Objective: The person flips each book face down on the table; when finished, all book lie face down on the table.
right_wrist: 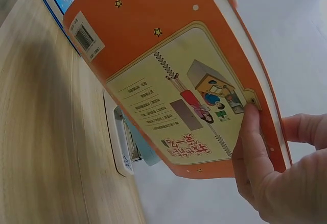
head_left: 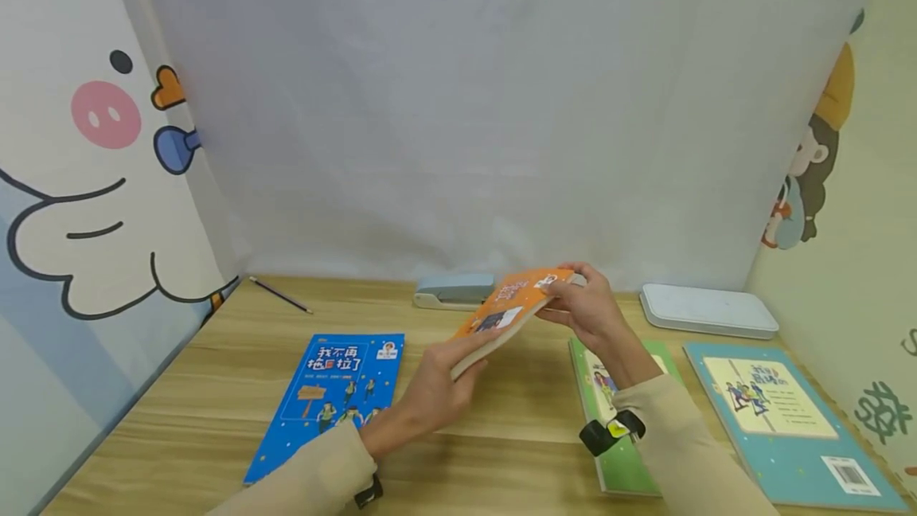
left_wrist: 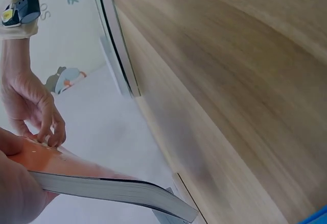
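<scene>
Two hands gripping orange book (head_left: 512, 308) above wooden desk (head_left: 215, 357): left hand (head_left: 437, 392) pinching near end, right hand (head_left: 583, 309) pinching far end.

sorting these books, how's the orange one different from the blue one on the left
The orange book is lifted off the table and tilted, gripped by the left hand and right hand; the blue book lies flat on the table, with no hand touching it. The orange book shows a thick block of pages; the blue book looks thinner. Both have illustrated covers with printed text.
</scene>
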A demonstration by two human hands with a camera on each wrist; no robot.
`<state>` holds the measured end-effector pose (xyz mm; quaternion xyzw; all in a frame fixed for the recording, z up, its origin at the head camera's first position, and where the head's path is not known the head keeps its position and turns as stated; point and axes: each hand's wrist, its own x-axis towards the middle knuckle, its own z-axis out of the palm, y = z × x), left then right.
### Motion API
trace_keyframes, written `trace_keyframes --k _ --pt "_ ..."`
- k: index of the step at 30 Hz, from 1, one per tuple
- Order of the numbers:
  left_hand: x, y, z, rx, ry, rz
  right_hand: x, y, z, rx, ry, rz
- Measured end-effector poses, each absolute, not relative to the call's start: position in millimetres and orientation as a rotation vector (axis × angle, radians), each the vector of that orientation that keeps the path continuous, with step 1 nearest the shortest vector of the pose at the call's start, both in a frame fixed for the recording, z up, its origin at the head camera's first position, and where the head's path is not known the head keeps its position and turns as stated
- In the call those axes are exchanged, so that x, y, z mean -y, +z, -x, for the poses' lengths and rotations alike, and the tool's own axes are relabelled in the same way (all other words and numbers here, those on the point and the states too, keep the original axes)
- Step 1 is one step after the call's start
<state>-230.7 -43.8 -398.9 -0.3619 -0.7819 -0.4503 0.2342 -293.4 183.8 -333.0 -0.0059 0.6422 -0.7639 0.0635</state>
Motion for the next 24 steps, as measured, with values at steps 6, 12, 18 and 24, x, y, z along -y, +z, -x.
trace_keyframes --k 6,12,18,24 --pt "45 -393 233 2.149 -1.377 0.989 -185 -331 293 -1.881 -2.322 0.037" --pt "44 -388 231 2.167 -1.386 0.976 -186 -332 295 -1.859 -2.313 0.051" --pt "45 -388 233 2.141 -1.406 0.99 -187 -333 295 -1.875 -2.298 0.067" --pt "45 -387 231 2.149 -1.424 0.939 -190 -332 294 -1.946 -2.224 0.126"
